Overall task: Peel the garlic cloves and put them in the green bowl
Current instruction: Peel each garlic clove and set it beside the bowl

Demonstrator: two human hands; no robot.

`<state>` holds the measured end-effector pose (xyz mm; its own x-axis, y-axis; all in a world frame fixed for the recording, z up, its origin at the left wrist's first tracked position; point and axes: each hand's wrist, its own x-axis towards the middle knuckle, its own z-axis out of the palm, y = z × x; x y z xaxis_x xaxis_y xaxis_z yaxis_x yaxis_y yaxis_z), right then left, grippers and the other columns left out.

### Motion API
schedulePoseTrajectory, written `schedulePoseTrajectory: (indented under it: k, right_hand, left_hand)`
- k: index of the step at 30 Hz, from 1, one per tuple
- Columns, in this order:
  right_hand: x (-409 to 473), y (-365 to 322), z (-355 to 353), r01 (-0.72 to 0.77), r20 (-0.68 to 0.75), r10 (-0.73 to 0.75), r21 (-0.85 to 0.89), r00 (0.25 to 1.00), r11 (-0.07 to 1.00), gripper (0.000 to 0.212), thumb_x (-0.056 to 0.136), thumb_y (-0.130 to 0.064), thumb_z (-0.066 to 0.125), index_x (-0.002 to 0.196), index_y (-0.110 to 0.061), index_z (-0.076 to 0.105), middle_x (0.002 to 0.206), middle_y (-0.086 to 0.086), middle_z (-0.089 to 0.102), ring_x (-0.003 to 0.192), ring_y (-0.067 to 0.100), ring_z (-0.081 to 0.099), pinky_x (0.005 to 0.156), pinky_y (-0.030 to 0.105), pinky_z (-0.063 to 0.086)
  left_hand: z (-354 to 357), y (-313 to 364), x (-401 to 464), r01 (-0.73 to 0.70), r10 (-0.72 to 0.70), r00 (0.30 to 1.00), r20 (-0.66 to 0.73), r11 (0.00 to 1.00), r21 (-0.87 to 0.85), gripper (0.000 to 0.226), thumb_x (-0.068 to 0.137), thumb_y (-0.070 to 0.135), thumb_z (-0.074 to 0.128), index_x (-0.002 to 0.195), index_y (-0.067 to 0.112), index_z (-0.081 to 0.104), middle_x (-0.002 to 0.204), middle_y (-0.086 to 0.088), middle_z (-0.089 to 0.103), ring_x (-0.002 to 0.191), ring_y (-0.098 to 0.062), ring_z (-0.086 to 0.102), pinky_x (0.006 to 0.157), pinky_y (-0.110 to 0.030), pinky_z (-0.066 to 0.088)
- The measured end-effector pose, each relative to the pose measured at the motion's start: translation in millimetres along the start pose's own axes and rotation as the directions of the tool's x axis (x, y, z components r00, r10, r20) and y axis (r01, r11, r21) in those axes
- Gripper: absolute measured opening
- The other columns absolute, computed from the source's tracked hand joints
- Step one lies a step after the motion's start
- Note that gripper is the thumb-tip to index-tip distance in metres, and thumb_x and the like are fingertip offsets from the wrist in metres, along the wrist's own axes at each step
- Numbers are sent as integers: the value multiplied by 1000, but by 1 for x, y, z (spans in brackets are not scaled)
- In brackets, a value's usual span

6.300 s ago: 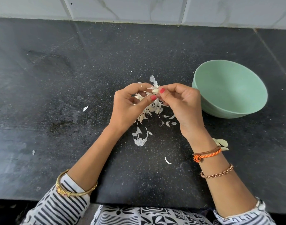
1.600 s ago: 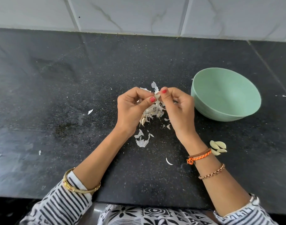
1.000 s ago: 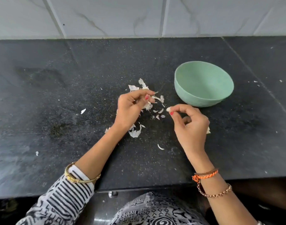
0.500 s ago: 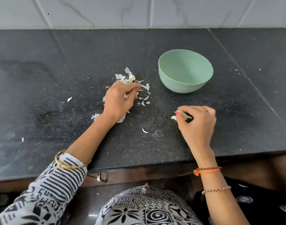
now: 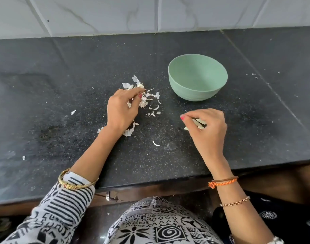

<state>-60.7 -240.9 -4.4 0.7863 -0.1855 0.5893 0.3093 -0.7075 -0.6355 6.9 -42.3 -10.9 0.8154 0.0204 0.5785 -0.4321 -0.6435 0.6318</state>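
Observation:
The green bowl (image 5: 194, 93) stands upright on the black counter, right of centre, and nothing shows inside it. My left hand (image 5: 121, 110) is down in the pile of white garlic skins (image 5: 149, 96), its thumb and fingers pinching a piece of garlic with skin on it. My right hand (image 5: 208, 132) is low over the counter in front of the bowl. Its fingers curl round several peeled garlic cloves (image 5: 198, 122); one clove tip sticks out at the hand's left side. Part of the cloves is hidden under the fingers.
Loose skin flakes lie around the pile, with one (image 5: 73, 112) off to the left and a curved sliver (image 5: 156, 143) near the front. The counter's front edge (image 5: 150, 184) runs just before my body. A tiled wall (image 5: 150, 13) closes the back.
My hands have parted. The right hand carried a peeled clove from the skin pile down to the other cloves in front of the bowl. The left hand dropped into the skin pile.

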Motion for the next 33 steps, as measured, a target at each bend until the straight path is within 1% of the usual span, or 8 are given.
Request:
schedulePoseTrajectory:
  k: [4, 7, 9, 14, 17, 21, 25, 33]
  right_hand:
    - [20, -24, 22, 23, 232, -42, 81, 972, 996, 16, 87, -11, 58, 91, -13, 74, 81, -6, 71, 80, 7, 59, 76, 22, 43]
    - [33, -31, 40, 21, 476, -29, 22, 879, 1000, 33, 87, 3, 48, 104, -14, 70, 87, -1, 72, 92, 15, 58, 77, 24, 44]
    - [40, -32, 50, 54, 537, -40, -11, 842, 998, 39, 85, 6, 46, 110, -15, 68, 95, 0, 72, 97, 17, 58, 80, 22, 42]
    - [53, -38, 72, 103, 577, -59, -44, 815, 994, 32, 89, -4, 52, 117, -12, 64, 109, 3, 68, 106, 22, 53, 85, 26, 39]
    - [63, -40, 83, 157, 611, -92, -52, 786, 986, 31, 89, -7, 57, 118, -15, 63, 115, 2, 65, 109, 21, 51, 86, 24, 37]
    - [68, -49, 97, 157, 663, -173, 85, 728, 984, 26, 85, -2, 59, 103, -17, 71, 103, 0, 69, 103, 20, 55, 87, 25, 39]
    - [61, -52, 110, 244, 724, -245, 109, 645, 964, 21, 90, -14, 57, 107, -17, 70, 101, 4, 68, 100, 21, 49, 81, 24, 35]
    - [53, -41, 119, 419, 589, -384, 85, 711, 904, 10, 70, -12, 76, 80, -11, 75, 71, 6, 66, 71, 30, 56, 64, 28, 38]
  left_hand:
    - [-5, -6, 3, 75, -76, 995, -65, 997, -13, 22, 85, 8, 57, 103, 7, 70, 77, -7, 70, 62, -21, 58, 60, -28, 46]
    - [-10, -13, 6, 102, -100, 992, -73, 994, 28, 24, 85, 3, 55, 105, 7, 68, 74, -10, 68, 55, -16, 51, 57, -27, 46]
    - [-13, -15, 8, 129, -126, 988, -84, 991, 39, 24, 86, 4, 55, 105, 8, 68, 77, -8, 69, 59, -13, 52, 60, -25, 46]
    - [-17, -14, 12, 260, -252, 959, -130, 964, 48, 26, 86, -2, 53, 103, 10, 70, 85, 6, 61, 72, -13, 55, 69, -27, 47]
    - [-19, -16, 14, 321, -311, 941, -136, 946, 56, 33, 85, -9, 46, 102, 8, 70, 87, 5, 61, 78, -13, 56, 73, -28, 47]
    - [-22, -19, 17, 379, -373, 922, -104, 924, 50, 39, 84, -12, 41, 103, 8, 69, 92, 0, 65, 79, -15, 59, 73, -19, 45]
    - [-23, -21, 17, 387, -381, 917, -118, 922, 32, 38, 84, -12, 41, 102, 6, 69, 96, -5, 66, 80, -15, 58, 78, -26, 47]
    - [-21, -23, 16, 395, -396, 913, -101, 918, -25, 31, 86, -8, 44, 98, 5, 69, 90, 2, 65, 80, -21, 65, 77, -34, 53]
